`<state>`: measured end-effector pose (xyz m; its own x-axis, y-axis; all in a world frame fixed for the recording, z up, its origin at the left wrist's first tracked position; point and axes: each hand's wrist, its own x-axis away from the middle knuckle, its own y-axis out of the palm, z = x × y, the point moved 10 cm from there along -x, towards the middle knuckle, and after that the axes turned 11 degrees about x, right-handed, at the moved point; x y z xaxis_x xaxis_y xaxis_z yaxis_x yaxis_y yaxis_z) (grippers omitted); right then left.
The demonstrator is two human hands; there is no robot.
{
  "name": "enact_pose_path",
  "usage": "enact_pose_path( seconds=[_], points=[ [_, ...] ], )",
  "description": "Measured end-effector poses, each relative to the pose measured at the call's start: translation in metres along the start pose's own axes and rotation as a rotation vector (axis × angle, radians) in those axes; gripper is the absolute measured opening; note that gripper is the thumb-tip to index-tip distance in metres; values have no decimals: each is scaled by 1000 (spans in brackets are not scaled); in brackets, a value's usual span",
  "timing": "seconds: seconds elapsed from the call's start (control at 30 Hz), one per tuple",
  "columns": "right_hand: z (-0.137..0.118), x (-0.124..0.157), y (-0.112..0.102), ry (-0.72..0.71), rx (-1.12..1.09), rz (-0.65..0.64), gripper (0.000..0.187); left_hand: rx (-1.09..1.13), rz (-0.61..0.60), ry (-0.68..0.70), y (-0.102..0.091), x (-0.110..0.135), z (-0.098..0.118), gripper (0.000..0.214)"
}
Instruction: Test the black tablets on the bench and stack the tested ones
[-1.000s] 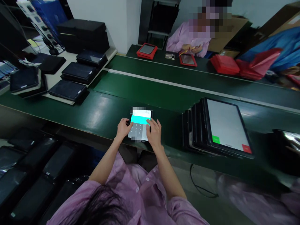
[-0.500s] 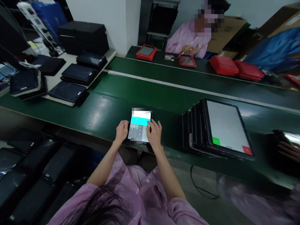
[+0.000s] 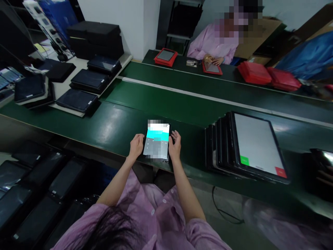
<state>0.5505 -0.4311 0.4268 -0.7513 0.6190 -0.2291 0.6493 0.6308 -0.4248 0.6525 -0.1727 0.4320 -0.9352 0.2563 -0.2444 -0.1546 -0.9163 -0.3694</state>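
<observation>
A tablet (image 3: pixel 156 143) with a lit screen, showing a cyan band above a grey keypad, lies in front of me at the near edge of the green bench. My left hand (image 3: pixel 136 147) is closed on its left edge, fingers curled. Along the right edge is my right hand (image 3: pixel 175 145), its thumb at the tablet's side and its fingers loosely apart. Parts of the screen are blurred out.
On my right leans a stack of black-framed tablets (image 3: pixel 260 142), the front one lit. More dark tablets (image 3: pixel 90 80) rest on a pale board at left and on a lower level (image 3: pixel 41 218). Across the bench a co-worker (image 3: pixel 213 45) handles a red-cased tablet (image 3: pixel 212 68).
My right hand has moved off the tablet's screen to its right edge. My left hand stays at the left edge. The co-worker's hands have lowered onto the red-cased tablet.
</observation>
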Motion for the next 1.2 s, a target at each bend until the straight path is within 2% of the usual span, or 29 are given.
enact_pose_path(
  seconds=[0.33,0.43,0.63,0.73,1.03,1.2],
  points=[
    [17,1,4,40,-127,22,53,13,16,-22,0,-4,-1,44],
    [19,1,5,47,-142,19,52,-1,-13,-69,6,-22,-6,41],
    [21,2,4,70,-150,27,53,-74,-67,-181,19,-76,-14,32],
    [20,1,4,65,-156,33,52,-94,-74,-207,23,-90,-15,30],
    [18,1,2,60,-122,31,48,-101,-89,-187,24,-91,-20,22],
    [18,2,3,80,-159,-2,51,-78,-108,-250,22,-94,-25,37]
  ],
)
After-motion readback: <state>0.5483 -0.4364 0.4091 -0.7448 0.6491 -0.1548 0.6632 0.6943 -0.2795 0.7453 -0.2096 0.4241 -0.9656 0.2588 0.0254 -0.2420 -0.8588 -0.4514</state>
